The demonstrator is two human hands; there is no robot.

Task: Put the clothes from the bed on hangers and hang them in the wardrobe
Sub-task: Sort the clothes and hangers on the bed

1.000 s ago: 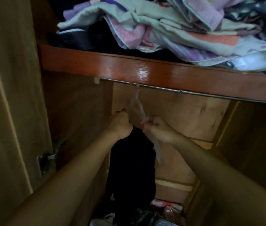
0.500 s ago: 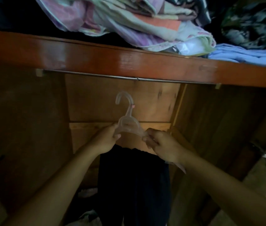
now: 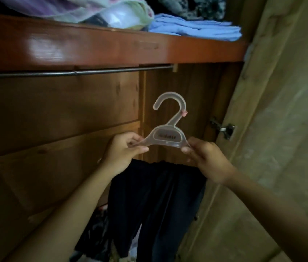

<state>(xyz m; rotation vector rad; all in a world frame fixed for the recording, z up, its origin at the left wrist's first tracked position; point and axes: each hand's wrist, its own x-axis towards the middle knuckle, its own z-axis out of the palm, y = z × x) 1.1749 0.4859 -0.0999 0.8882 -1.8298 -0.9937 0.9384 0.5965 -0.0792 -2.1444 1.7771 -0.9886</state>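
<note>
A clear plastic hanger (image 3: 166,136) is held up inside the wardrobe, its hook pointing up and well below the metal rail (image 3: 73,73). A dark garment (image 3: 157,201) hangs down from it. My left hand (image 3: 124,152) pinches the hanger's left shoulder and my right hand (image 3: 206,159) grips its right shoulder. The hook touches nothing.
A glossy red-brown shelf (image 3: 102,48) runs above the rail, stacked with folded bedding (image 3: 111,14) and a folded blue cloth (image 3: 196,28). The open wardrobe door (image 3: 274,129) with a metal hinge (image 3: 223,128) stands at the right. Crumpled clothes (image 3: 96,233) lie at the wardrobe bottom.
The hanger was hooked on the rail one second ago; now it is off the rail, lower and further right, held face-on. The view has swung right towards the door.
</note>
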